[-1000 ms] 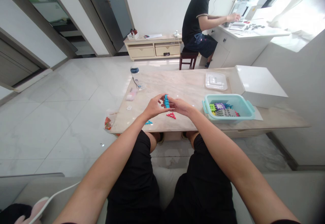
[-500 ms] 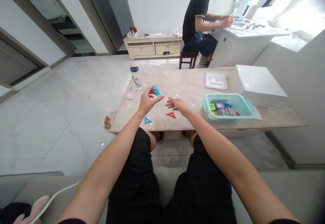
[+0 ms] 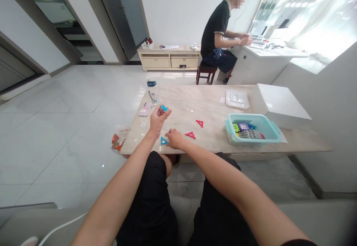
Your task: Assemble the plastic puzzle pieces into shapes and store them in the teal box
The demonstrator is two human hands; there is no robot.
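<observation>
A: Clock set with twelve straight ahead of my seat. What's changed?

B: Chiefly my right hand (image 3: 175, 139). A second ago it was up with the left hand (image 3: 156, 122), fingers on the blue piece (image 3: 164, 108). Half a second ago it was free, open just beside it. Now it is low over the tabletop (image 3: 178, 99), toward seven o'clock from there

A: Touching anything?

B: Fingertips at the edge of the blue triangle (image 3: 163, 141), which lies flat at their nine o'clock. Seems like contact; whether they have pinched it, I cannot tell

A: And the left?

B: Thumb and fingers pinching the blue piece clear of the surface, at eleven o'clock from my right hand. Grip kept throughout, the piece now tipped differently

A: Anything newly visible?

B: Yes. The far red triangle (image 3: 200, 123), at two o'clock, shows now that my hand is off it; the near red triangle (image 3: 190, 135) lies at three. Further out at three, the turquoise tub (image 3: 255, 141), with blocks inside

A: Your reading?

B: I judge it a split of labour: left alone carries one piece, right freed for a second. The two blue ones are apart, not joined
</observation>
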